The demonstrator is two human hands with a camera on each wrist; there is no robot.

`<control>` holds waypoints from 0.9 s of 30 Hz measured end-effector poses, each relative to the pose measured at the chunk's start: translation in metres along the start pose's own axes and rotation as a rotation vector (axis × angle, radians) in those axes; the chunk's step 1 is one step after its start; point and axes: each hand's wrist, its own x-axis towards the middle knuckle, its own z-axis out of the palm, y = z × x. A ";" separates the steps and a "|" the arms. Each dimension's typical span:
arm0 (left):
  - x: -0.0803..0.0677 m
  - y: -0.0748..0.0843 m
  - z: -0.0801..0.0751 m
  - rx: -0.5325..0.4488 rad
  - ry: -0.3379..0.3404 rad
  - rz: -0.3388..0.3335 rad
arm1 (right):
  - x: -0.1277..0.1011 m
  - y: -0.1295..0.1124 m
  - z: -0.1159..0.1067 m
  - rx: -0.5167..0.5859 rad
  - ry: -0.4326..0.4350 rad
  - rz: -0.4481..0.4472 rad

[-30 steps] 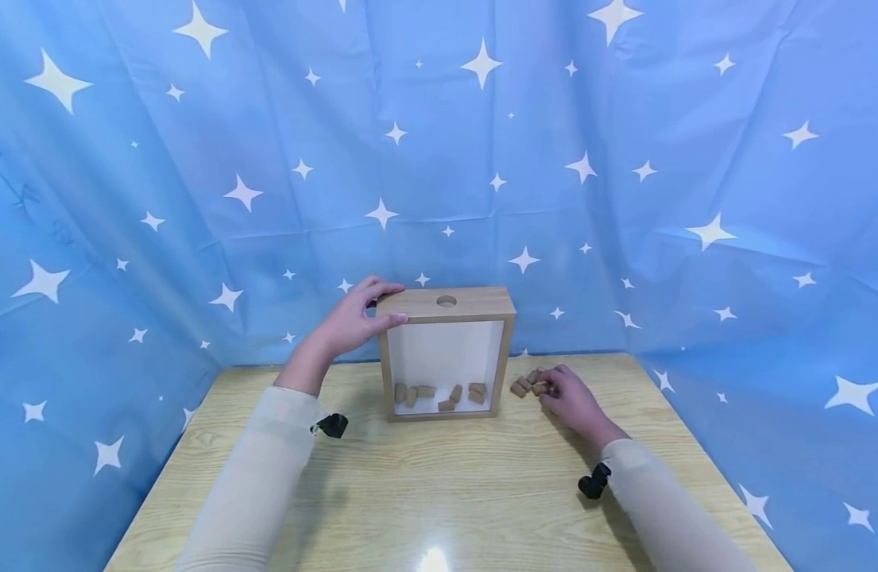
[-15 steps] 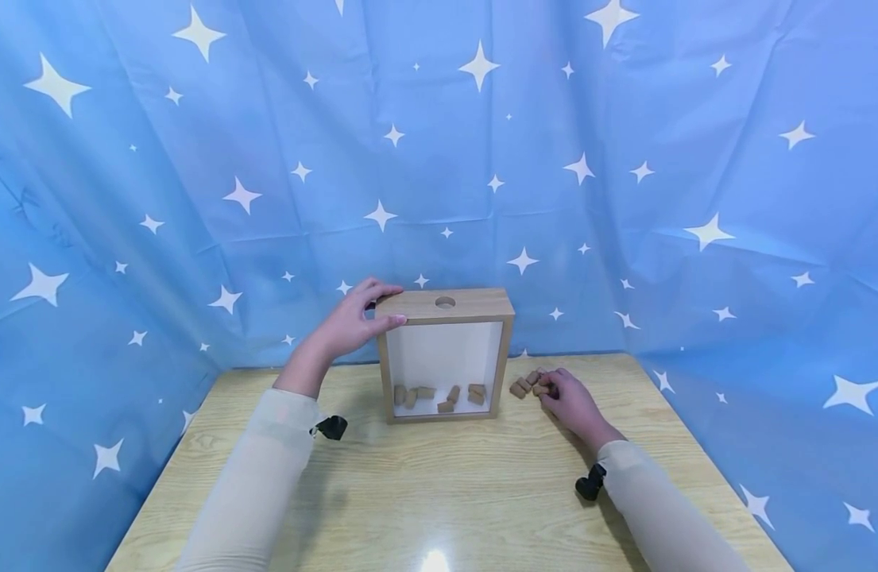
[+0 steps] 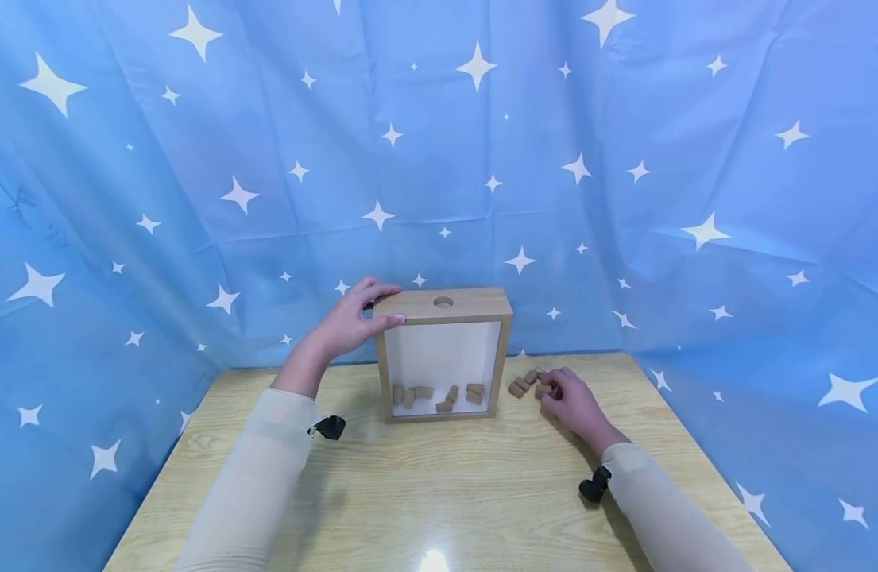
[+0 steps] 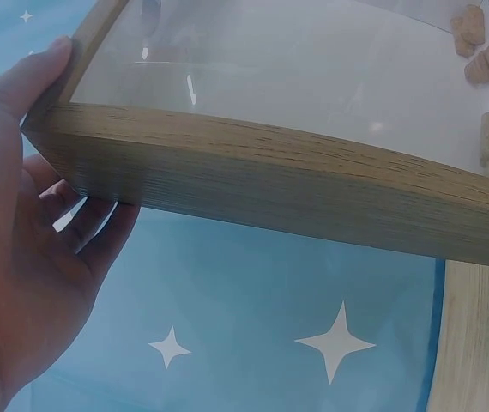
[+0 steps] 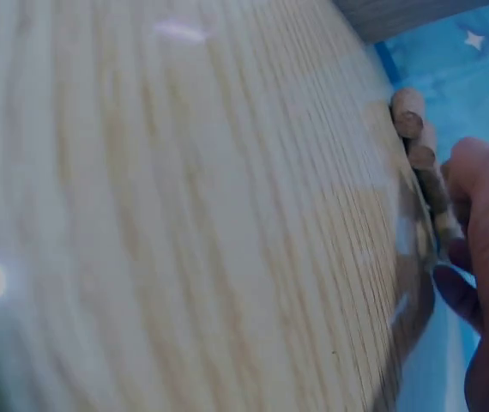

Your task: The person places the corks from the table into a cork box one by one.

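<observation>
Corks (image 3: pixel 424 392): seven visible inside one wooden box (image 3: pixel 481 299), lying at bottom behind clear front (image 3: pixel 442 349). At least four more outside, right of box, near far edge of table (image 3: pixel 439 477); exact count partly hidden. Right hand (image 3: pixel 573 401) pinches one of these. Left hand (image 3: pixel 346 324) grips upright box at top left corner. One round hole (image 3: pixel 443 302) in box top. Two black devices (image 3: pixel 331 427), one per wrist. One starry blue curtain (image 3: pixel 424 103) behind.

Right grip (image 3: pixel 577 405) — shifted slightly rightward, cork (image 3: pixel 543 391) drawn from the cluster (image 3: pixel 522 384)
</observation>
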 end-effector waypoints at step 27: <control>-0.001 0.001 0.000 -0.004 0.003 -0.005 | 0.021 -0.071 -0.034 0.178 0.180 -0.036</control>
